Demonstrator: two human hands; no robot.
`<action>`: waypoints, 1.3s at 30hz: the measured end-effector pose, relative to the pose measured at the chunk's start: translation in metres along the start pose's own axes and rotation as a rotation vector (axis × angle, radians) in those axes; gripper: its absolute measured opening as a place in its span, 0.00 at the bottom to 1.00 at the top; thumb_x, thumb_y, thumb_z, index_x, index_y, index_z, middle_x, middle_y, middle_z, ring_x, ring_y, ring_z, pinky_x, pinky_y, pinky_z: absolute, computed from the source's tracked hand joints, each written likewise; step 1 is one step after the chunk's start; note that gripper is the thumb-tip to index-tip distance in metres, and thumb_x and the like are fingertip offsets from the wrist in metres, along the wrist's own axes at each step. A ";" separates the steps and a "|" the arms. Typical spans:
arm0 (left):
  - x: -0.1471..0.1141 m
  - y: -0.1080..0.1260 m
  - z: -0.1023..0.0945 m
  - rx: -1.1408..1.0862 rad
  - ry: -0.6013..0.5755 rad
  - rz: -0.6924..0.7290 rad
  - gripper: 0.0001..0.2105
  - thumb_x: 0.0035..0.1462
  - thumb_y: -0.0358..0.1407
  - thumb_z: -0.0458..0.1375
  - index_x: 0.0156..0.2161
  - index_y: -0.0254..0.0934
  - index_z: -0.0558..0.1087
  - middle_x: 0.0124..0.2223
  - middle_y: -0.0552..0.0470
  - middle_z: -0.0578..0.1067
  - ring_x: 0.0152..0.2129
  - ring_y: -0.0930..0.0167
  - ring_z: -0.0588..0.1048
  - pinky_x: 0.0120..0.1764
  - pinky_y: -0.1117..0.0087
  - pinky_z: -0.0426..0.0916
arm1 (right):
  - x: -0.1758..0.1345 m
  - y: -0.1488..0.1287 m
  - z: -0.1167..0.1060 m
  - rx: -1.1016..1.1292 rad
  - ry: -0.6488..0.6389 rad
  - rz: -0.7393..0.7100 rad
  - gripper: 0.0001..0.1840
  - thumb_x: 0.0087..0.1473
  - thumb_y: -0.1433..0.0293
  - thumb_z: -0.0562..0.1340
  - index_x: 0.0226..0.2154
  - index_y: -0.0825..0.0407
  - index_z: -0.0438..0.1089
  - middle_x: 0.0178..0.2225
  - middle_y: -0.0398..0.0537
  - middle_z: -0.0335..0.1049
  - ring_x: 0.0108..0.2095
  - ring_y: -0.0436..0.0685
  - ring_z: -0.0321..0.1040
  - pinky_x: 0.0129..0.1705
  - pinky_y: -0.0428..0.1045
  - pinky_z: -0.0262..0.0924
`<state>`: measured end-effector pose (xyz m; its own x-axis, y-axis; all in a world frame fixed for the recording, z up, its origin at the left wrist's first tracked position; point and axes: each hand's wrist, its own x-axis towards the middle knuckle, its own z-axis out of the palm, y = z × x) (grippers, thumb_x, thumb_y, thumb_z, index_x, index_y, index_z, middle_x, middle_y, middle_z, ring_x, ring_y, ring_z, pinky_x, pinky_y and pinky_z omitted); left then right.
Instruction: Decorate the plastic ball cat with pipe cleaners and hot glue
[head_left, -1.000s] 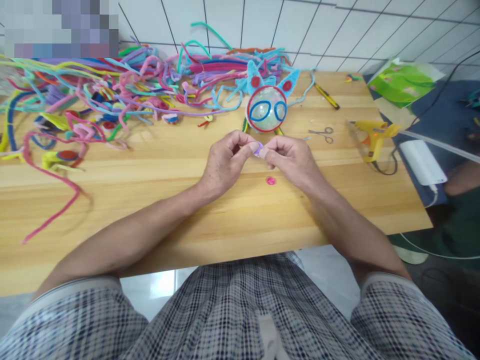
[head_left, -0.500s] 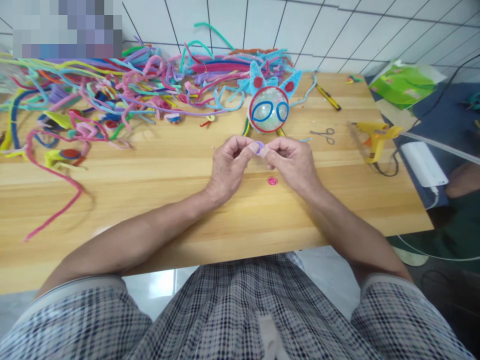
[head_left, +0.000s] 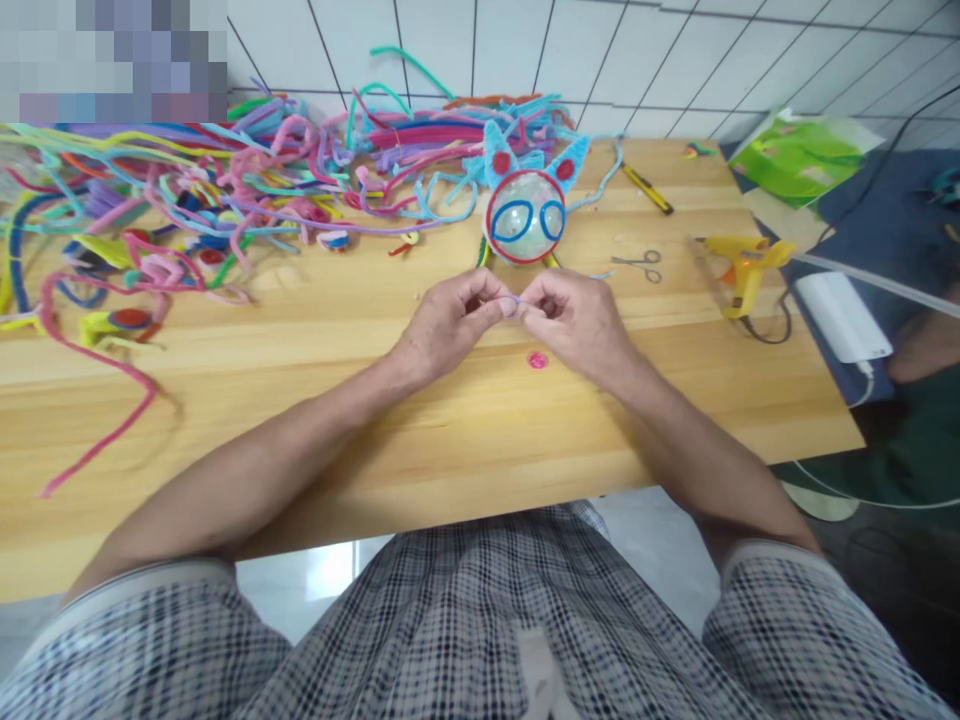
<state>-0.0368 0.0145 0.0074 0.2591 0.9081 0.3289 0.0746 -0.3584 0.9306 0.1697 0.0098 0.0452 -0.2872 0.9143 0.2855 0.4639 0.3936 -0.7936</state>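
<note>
Between my fingertips is a small purple pipe cleaner piece (head_left: 511, 303), partly hidden by the fingers. My left hand (head_left: 454, 322) pinches it from one side, and my right hand (head_left: 574, 315) pinches it from the other. A flat pink coil (head_left: 538, 360) lies on the wood just below my hands. Right behind them stands a clear ball figure (head_left: 526, 217) with a red ring round its front, two blue loops on it, and blue fuzzy ears with red centres on top.
Heaped pipe cleaners (head_left: 285, 170) cover the table's back left. Toward the right lie a yellow utility knife (head_left: 647, 188), small scissors (head_left: 641, 265) and a yellow glue gun (head_left: 742, 270). A white power box (head_left: 841, 315) and a green packet (head_left: 799, 160) are beyond the table's right edge.
The purple piece has turned between my fingertips and now shows as a thinner line. Everything in view has shifted slightly to the left as my head moved.
</note>
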 end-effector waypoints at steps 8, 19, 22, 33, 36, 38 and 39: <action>-0.006 -0.003 0.013 -0.210 0.206 -0.088 0.24 0.62 0.61 0.73 0.36 0.42 0.78 0.29 0.56 0.72 0.23 0.73 0.63 0.28 0.67 0.60 | -0.007 0.002 0.012 0.191 0.060 0.057 0.23 0.65 0.44 0.71 0.37 0.47 0.81 0.33 0.44 0.78 0.33 0.55 0.71 0.38 0.51 0.65; -0.015 -0.001 0.028 -0.356 0.243 -0.144 0.25 0.61 0.62 0.73 0.37 0.41 0.76 0.31 0.56 0.74 0.23 0.75 0.65 0.27 0.71 0.63 | -0.011 0.001 0.026 0.248 0.166 0.091 0.28 0.60 0.40 0.74 0.36 0.47 0.79 0.33 0.44 0.80 0.32 0.54 0.72 0.38 0.51 0.68; -0.014 -0.002 0.026 -0.296 0.234 -0.118 0.25 0.60 0.61 0.75 0.37 0.41 0.78 0.30 0.57 0.75 0.23 0.75 0.65 0.29 0.70 0.65 | -0.009 0.000 0.022 0.217 0.153 0.080 0.26 0.60 0.42 0.74 0.33 0.48 0.77 0.30 0.42 0.78 0.29 0.52 0.68 0.36 0.50 0.65; -0.013 -0.002 0.019 -0.032 0.272 0.068 0.20 0.65 0.56 0.73 0.40 0.40 0.82 0.35 0.53 0.81 0.28 0.72 0.73 0.36 0.68 0.70 | -0.007 -0.003 0.013 0.141 0.095 0.107 0.27 0.59 0.42 0.75 0.31 0.47 0.75 0.28 0.42 0.76 0.28 0.53 0.68 0.33 0.51 0.63; -0.010 -0.001 0.020 -0.153 0.322 0.033 0.21 0.63 0.56 0.75 0.38 0.40 0.80 0.31 0.55 0.79 0.24 0.74 0.71 0.30 0.71 0.69 | -0.008 -0.002 0.018 0.290 0.093 0.105 0.28 0.58 0.40 0.75 0.36 0.46 0.75 0.33 0.43 0.79 0.32 0.54 0.74 0.38 0.51 0.69; -0.010 0.000 0.022 -0.250 0.343 0.005 0.22 0.62 0.56 0.76 0.37 0.39 0.79 0.30 0.56 0.79 0.23 0.75 0.72 0.28 0.73 0.70 | -0.009 -0.001 0.024 0.375 0.104 0.107 0.29 0.57 0.40 0.76 0.40 0.45 0.74 0.36 0.43 0.80 0.35 0.54 0.77 0.42 0.51 0.72; -0.010 0.000 0.024 -0.289 0.342 -0.012 0.22 0.61 0.55 0.77 0.37 0.39 0.79 0.30 0.56 0.79 0.23 0.75 0.73 0.28 0.73 0.71 | -0.009 -0.001 0.027 0.399 0.114 0.112 0.29 0.56 0.40 0.77 0.40 0.45 0.73 0.37 0.43 0.80 0.36 0.54 0.78 0.43 0.51 0.73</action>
<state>-0.0165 0.0006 0.0004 -0.0774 0.9487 0.3065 -0.2086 -0.3160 0.9255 0.1493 -0.0016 0.0289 -0.1488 0.9628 0.2254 0.1198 0.2439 -0.9624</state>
